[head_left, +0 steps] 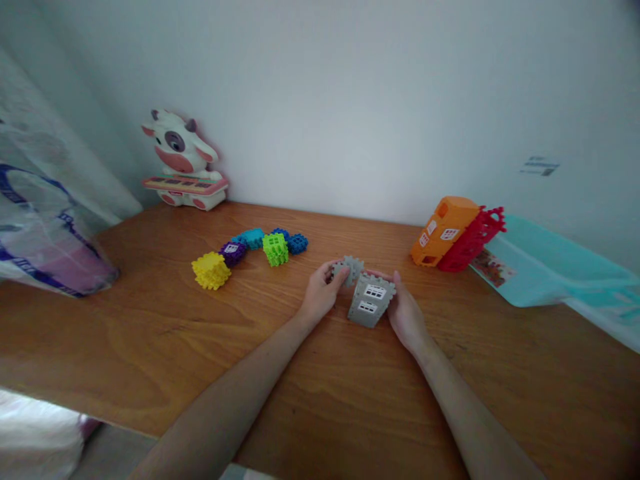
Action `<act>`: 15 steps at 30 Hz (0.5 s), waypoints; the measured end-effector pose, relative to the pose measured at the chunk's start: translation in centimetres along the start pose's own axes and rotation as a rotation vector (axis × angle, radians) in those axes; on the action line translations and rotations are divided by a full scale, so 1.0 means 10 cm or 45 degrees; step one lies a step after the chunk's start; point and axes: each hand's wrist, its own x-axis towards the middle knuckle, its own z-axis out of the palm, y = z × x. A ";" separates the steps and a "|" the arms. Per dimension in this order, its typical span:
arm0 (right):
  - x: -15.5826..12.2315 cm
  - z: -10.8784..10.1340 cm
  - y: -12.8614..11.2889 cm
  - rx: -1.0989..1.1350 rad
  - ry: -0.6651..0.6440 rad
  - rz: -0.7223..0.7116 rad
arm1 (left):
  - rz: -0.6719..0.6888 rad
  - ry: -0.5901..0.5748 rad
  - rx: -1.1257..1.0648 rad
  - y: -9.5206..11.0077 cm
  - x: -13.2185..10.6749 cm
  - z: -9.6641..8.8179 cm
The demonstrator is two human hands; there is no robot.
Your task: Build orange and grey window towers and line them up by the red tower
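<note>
My left hand pinches a small grey interlocking tile with notched edges between thumb and fingers. Just right of that tile stands a grey block tower, built of similar toothed panels and bearing two white window stickers. My right hand grips the tower from its right side, thumb up along the edge; most of its fingers are hidden behind the panels. The tile is close to the tower's upper left corner, and I cannot tell whether they touch.
On the wooden table, yellow tiles, purple tiles, light blue tiles, green tiles and dark blue tiles lie left. An orange tower, red panels and a turquoise bin stand right. A cow keyboard toy and plastic bag are left.
</note>
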 end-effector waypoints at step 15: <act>0.05 -0.06 0.01 0.138 0.440 -0.038 | 0.116 0.177 0.224 0.00 -0.08 0.01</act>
